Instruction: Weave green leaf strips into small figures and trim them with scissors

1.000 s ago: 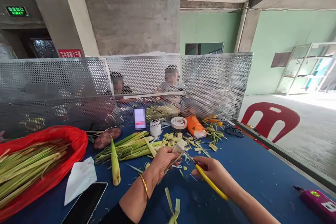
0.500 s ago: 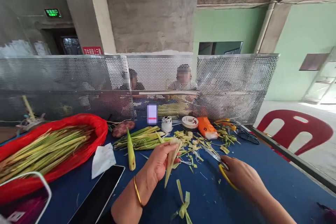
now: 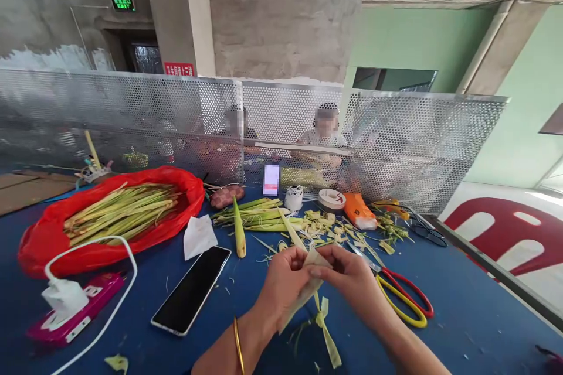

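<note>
Folding a pale leaf strip (image 3: pixel 303 300), the left hand (image 3: pixel 284 278) and right hand (image 3: pixel 352 281) each hold it in a pinching grip above the tabletop (image 3: pixel 461 316). Loose tails hang below, so shaping seems unfinished. Scissors (image 3: pixel 402 299) lie at 3 o'clock, phone (image 3: pixel 191 290) at 9, bagged leaves (image 3: pixel 118 214) at 10; nothing obstructs.

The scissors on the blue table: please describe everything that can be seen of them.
The scissors lie flat on the blue table, beside the right hand, which pinches a pale leaf strip together with the left hand. One handle loop is yellow, the other red, plastic-looking; the metal blades look closed and point toward the leaf scraps. Nothing grips them.
</note>
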### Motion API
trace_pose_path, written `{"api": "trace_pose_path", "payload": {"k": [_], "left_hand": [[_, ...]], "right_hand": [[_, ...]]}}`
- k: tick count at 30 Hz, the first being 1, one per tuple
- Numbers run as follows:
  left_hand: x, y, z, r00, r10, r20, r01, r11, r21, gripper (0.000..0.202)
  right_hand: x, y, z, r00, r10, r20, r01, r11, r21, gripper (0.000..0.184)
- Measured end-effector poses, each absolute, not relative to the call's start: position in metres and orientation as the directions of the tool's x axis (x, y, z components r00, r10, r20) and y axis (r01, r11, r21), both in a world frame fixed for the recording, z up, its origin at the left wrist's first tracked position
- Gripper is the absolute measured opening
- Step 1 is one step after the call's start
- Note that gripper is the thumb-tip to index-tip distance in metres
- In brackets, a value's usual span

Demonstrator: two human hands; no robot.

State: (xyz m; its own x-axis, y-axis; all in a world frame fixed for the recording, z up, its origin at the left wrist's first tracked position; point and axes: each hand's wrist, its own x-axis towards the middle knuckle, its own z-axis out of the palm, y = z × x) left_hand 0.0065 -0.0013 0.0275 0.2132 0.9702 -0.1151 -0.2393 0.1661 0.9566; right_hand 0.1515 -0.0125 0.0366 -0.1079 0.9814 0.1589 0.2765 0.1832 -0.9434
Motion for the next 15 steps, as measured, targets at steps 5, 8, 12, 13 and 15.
{"api": "trace_pose_path", "payload": {"k": [5, 8, 12, 13, 15], "left_hand": [[-0.003, 0.003, 0.025, 0.352, 0.900, -0.259, -0.116, 0.316, 0.942, 0.035], [-0.005, 0.003, 0.025, 0.386, 0.876, -0.289, -0.084, 0.346, 0.935, 0.032], [-0.005, 0.001, 0.026, 0.324, 0.899, -0.293, -0.098, 0.340, 0.935, 0.027], [-0.006, 0.001, 0.026, 0.308, 0.904, -0.296, -0.099, 0.340, 0.935, 0.027], [-0.006, 0.002, 0.026, 0.292, 0.906, -0.305, -0.110, 0.349, 0.931, 0.028]], "right_hand": [[0.163, -0.010, 0.020, -0.018, 0.985, 0.172, 0.263, 0.170, -0.950, 0.024], [0.169, -0.010, 0.014, -0.006, 0.985, 0.174, 0.269, 0.169, -0.948, 0.029], [0.168, -0.015, 0.015, -0.050, 0.970, 0.238, 0.263, 0.243, -0.934, 0.028], [0.169, -0.016, 0.016, -0.070, 0.960, 0.271, 0.283, 0.279, -0.918, 0.036], [0.171, -0.018, 0.020, -0.145, 0.935, 0.325, 0.346, 0.355, -0.868, 0.041]]}}
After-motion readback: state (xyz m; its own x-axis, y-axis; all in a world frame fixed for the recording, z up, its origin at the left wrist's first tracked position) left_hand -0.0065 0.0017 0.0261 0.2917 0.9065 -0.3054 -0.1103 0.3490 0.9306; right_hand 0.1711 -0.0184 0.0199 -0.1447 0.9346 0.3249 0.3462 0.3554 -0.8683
